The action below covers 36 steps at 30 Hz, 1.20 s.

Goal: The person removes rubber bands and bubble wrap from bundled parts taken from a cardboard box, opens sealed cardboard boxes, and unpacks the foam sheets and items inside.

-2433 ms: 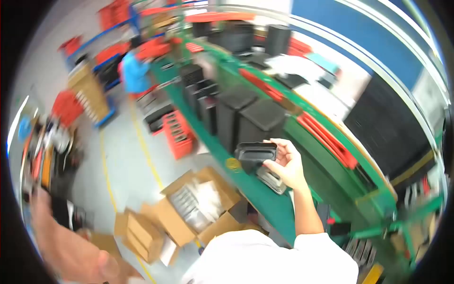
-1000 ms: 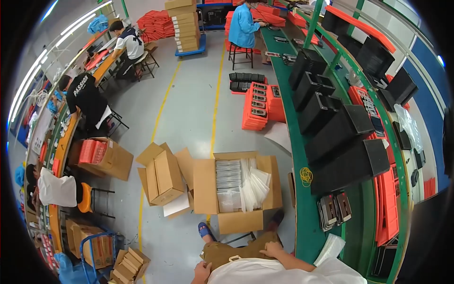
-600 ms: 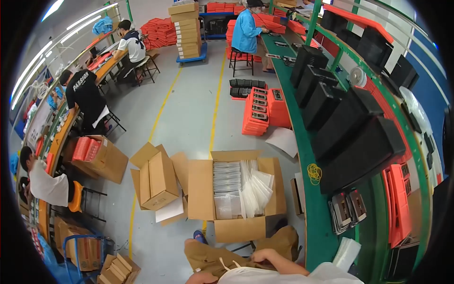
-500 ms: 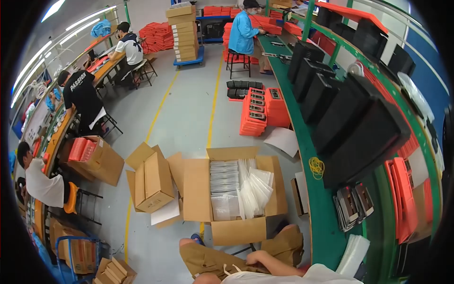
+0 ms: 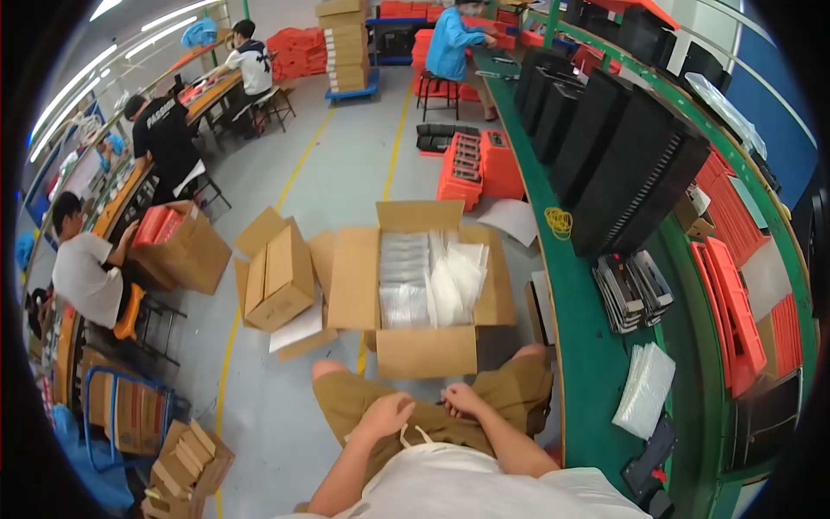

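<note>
Both hands rest over the lap on brown shorts [image 5: 346, 402]. My left hand [image 5: 387, 415] has curled fingers, and anything inside it is hidden. To its right, my right hand [image 5: 462, 400] is also curled, with a small dark thing at its fingertips that is too small to name. Just beyond the knees stands an open carton [image 5: 425, 353] holding stacked clear-wrapped items and white sleeves [image 5: 456, 281]. Neither hand touches the carton.
At the right, the green bench [image 5: 592, 389] bears black bins [image 5: 640, 173], a yellow coil [image 5: 558, 223], a stack of framed parts [image 5: 618, 294] and bubble-wrap sleeves [image 5: 645, 389]. Another carton [image 5: 278, 277] stands left. Several people sit at benches, one in blue [image 5: 451, 43].
The view has shifted, and both forearms now show over the lap. My left hand has come up from the lower edge. The seated person in white at the left has reached toward a carton.
</note>
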{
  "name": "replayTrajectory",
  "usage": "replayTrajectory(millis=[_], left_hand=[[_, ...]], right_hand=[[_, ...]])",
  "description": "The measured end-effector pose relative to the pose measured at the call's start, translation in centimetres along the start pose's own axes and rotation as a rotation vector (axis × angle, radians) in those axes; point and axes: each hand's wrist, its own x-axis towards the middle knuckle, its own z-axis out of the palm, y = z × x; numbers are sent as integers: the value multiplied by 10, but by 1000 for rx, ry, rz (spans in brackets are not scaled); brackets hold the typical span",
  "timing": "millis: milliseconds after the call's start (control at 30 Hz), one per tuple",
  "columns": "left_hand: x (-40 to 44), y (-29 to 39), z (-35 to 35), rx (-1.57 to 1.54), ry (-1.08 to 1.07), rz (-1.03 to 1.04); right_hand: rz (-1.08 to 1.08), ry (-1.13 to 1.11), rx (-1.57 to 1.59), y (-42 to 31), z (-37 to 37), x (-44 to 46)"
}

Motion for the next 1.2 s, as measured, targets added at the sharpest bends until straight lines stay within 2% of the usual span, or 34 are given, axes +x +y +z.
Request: replayTrajectory(millis=[67,133,200,267,333,400,500,533,600,633,667,800,833,900,933,1000,1033,1067,1133,1167,1200], left_hand=[[10,-19,28,-74,-46,80],[9,-47,65,187,-71,144],[10,-61,82,642,-47,253],[14,-53,76,501,-70,161],[11,-52,69,254,9,122],[9,-47,65,226,17,134],[11,-41,58,171,37,156],[22,-38,53,4,63,131],[35,-39,42,-325,94,62],[44,-38,36,-327,90,56],[54,-37,30,-325,98,39],[93,-45,18,-336,157,7],[98,-49,21,-346,182,11],[109,-60,25,-353,217,16],[103,-69,35,-353,217,-20],[102,-79,36,-359,205,-71],[104,-80,34,-260,187,-38],[103,-81,32,-161,163,-4],[109,-82,26,-71,135,31],[117,-84,24,-115,128,-60],[124,-84,22,-158,122,-152]], right_hand=[[-3,19,20,-1,3,-5],[-59,-7,-14,2,6,-8],[-94,-60,-42,4,9,-5],[-163,-39,-129,6,14,-5],[-156,-23,-153,2,16,-7],[-127,-13,-155,-13,9,-7],[-363,301,118,-34,-4,-2],[-380,298,113,-58,-16,11],[-577,480,23,-93,-26,27],[-663,575,-26,-103,-31,35],[-655,578,-27,-116,-33,48],[-921,262,-536,-174,-5,132],[-913,242,-531,-177,4,161],[-900,598,-704,-183,12,226],[-901,588,-706,-183,10,245],[-709,619,-1001,-176,-1,268],[-604,629,-1148,-172,-6,274],[-588,619,-1149,-162,-6,273],[-437,314,-1156,-146,-6,259],[-428,309,-1160,-144,-13,260],[-351,112,-1100,-144,-21,260]])
